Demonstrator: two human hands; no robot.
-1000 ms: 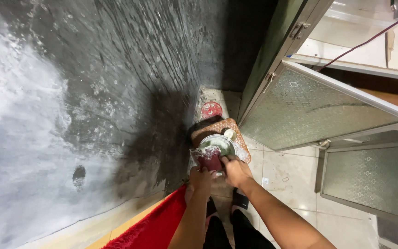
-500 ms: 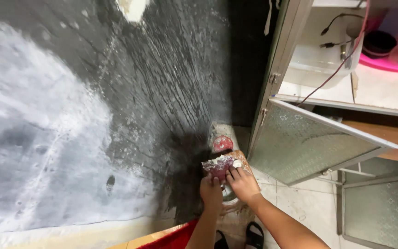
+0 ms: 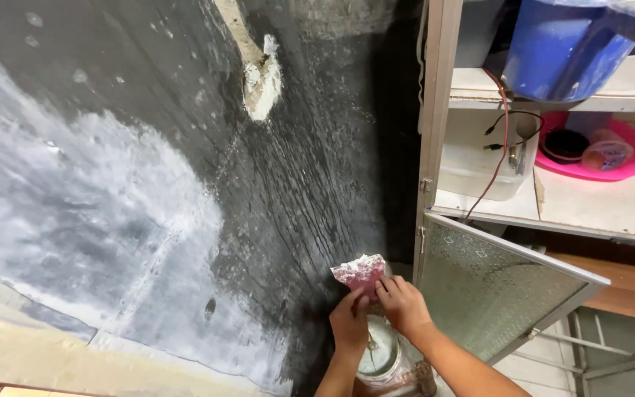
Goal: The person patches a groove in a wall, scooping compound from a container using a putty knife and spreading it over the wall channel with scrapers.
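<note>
Two hands meet low in the head view, in front of a dark grey wall [image 3: 317, 184] streaked with white. The left hand [image 3: 350, 323] and the right hand [image 3: 404, 305] both pinch the lower edge of a small reddish scraper blade [image 3: 360, 272], fingertips pressed together on it. White filler sits along the blade's top edge, which lies close to the wall; whether it touches cannot be told. Just below the hands stands a round whitish tub [image 3: 378, 360].

High on the wall is a pale patch of filler [image 3: 262, 81]. To the right stands a cabinet [image 3: 435, 110] with an open frosted-glass door [image 3: 494, 294]. On its shelves sit a blue bucket [image 3: 560, 51] at the top, a white rectangular box [image 3: 472, 173], and a pink round tray [image 3: 619, 165] holding a small clear cup with a printed label. A red cable [image 3: 500, 154] hangs down past the box.
</note>
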